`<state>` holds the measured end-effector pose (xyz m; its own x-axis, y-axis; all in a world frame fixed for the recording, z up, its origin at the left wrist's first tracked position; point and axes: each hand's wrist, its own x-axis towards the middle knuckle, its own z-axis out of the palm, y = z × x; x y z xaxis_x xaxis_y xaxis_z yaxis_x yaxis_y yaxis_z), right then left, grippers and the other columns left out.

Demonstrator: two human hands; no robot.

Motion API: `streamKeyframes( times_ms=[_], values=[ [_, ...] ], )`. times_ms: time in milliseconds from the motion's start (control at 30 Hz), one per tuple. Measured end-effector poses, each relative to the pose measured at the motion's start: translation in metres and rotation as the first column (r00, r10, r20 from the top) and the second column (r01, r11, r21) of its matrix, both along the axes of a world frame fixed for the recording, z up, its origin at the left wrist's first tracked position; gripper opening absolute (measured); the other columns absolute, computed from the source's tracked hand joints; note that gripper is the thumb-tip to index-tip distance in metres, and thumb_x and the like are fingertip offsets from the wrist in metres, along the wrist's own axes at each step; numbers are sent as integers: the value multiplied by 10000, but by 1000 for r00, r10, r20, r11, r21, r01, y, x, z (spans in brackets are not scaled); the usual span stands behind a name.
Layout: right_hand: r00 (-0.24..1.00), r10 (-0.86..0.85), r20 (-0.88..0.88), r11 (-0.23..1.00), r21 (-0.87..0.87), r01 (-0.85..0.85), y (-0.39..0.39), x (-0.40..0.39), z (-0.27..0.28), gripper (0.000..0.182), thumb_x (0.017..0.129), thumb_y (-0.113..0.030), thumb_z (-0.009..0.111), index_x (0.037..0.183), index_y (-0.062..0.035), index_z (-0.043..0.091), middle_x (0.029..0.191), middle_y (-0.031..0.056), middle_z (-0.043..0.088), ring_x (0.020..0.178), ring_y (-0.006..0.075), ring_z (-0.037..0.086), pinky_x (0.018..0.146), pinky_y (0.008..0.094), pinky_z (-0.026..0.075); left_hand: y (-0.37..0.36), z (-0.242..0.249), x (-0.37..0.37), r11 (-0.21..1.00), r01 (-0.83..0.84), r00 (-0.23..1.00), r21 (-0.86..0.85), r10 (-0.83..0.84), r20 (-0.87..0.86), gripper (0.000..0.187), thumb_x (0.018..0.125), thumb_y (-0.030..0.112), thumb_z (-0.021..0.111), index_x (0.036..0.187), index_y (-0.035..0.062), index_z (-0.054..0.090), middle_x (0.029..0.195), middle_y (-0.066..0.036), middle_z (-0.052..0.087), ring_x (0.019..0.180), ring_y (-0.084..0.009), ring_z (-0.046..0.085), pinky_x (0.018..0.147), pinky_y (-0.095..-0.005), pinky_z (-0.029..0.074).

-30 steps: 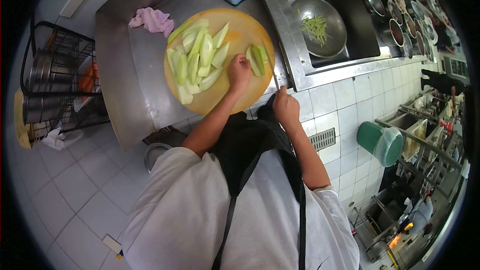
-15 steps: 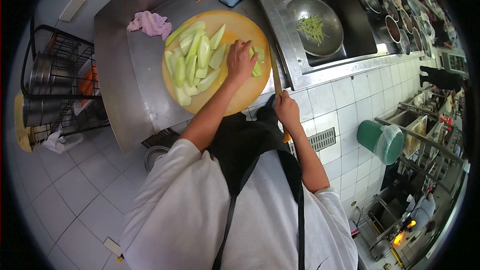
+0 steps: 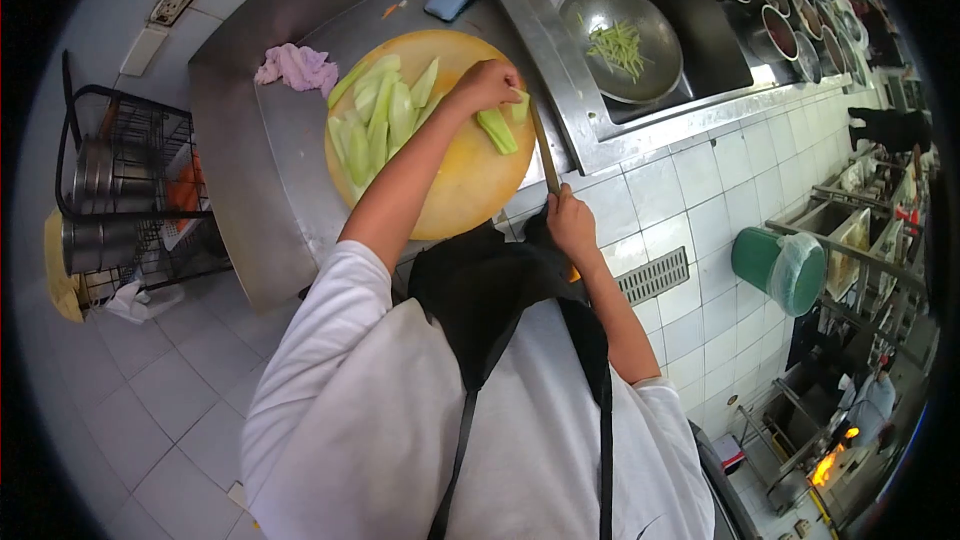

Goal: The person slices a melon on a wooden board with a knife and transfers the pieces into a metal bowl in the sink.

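Note:
A round yellow cutting board carries a pile of long, pale green vegetable wedges on its left half. My left hand is closed near the board's upper right, its fingertips on a small pale green vegetable piece. Just below that hand lies a thicker green wedge. My right hand grips a knife by its handle at the board's right edge. The blade points up, beside the small piece.
To the right, a metal bowl of thin green strips stands in the sink. A pink cloth and a blue sponge lie on the steel counter. A wire rack with pots is at the left. Other people are far right.
My left hand has moved up and slightly right, uncovering the thicker wedge; its forearm now covers part of the pile. The knife has stayed at the board's right edge. The view has shifted slightly.

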<state>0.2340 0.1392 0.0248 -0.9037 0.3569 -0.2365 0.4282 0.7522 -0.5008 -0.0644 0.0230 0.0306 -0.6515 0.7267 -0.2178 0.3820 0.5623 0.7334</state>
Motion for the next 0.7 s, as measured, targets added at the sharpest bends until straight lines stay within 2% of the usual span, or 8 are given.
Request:
streamKeyframes(
  times_ms=[100,200,233,333,433,533,667,700],
  values=[
    [1000,-7,14,1000,-13,7,0,-1,4,224,1002,-221,570,979,1,550,715,280,663,695,479,675,636,577,541,-26,-2,10,977,-163,983,-136,172,57,240,763,217,852,865,48,715,810,-92,723,812,-216,714,738,-356,544],
    [1000,17,-5,1000,-8,-18,-2,-3,5,223,1001,-219,570,971,1,553,714,280,665,685,474,676,638,573,543,-40,-18,32,932,-335,938,-139,316,-139,319,740,281,870,885,39,721,828,-114,730,830,-252,722,763,-375,551],
    [999,35,-16,999,-4,-35,-3,-3,6,222,1001,-218,569,971,1,553,715,279,666,681,472,677,638,572,544,-41,-18,38,912,-381,922,-149,363,-136,365,729,329,874,912,47,732,838,-133,731,843,-287,722,785,-394,554],
    [995,93,-25,995,21,-93,-4,-5,10,212,997,-211,569,968,-1,554,717,274,671,675,465,680,636,568,547,-44,-26,56,852,-522,825,-44,490,-282,359,744,329,864,972,78,745,845,-138,727,831,-303,715,778,-404,553],
    [990,138,-10,989,51,-137,-9,-10,11,201,991,-199,567,967,0,554,713,266,676,677,458,687,634,563,550,-46,-30,76,788,-614,789,-37,612,-53,313,769,278,844,966,69,721,913,-165,709,935,-355,691,819,-435,548],
    [984,180,9,980,81,-180,-15,-11,14,194,986,-188,563,971,5,554,712,263,679,684,453,694,636,560,553,-41,-25,94,778,-629,777,-7,628,-49,312,782,220,827,1024,59,716,927,-148,687,919,-347,679,802,-441,543],
    [978,203,43,977,61,-205,-22,-8,16,198,985,-186,559,982,12,553,717,263,682,690,451,698,635,561,555,-34,-24,105,706,-668,672,233,708,-219,291,776,164,824,1038,85,726,916,-118,664,882,-322,675,782,-439,535],
    [980,196,37,979,59,-197,-22,-8,16,197,985,-187,561,981,10,553,718,263,682,689,454,696,633,561,555,-34,-20,104,716,-670,692,196,698,-184,280,775,152,823,1030,83,728,927,-112,664,890,-314,676,783,-429,538]
  ],
)
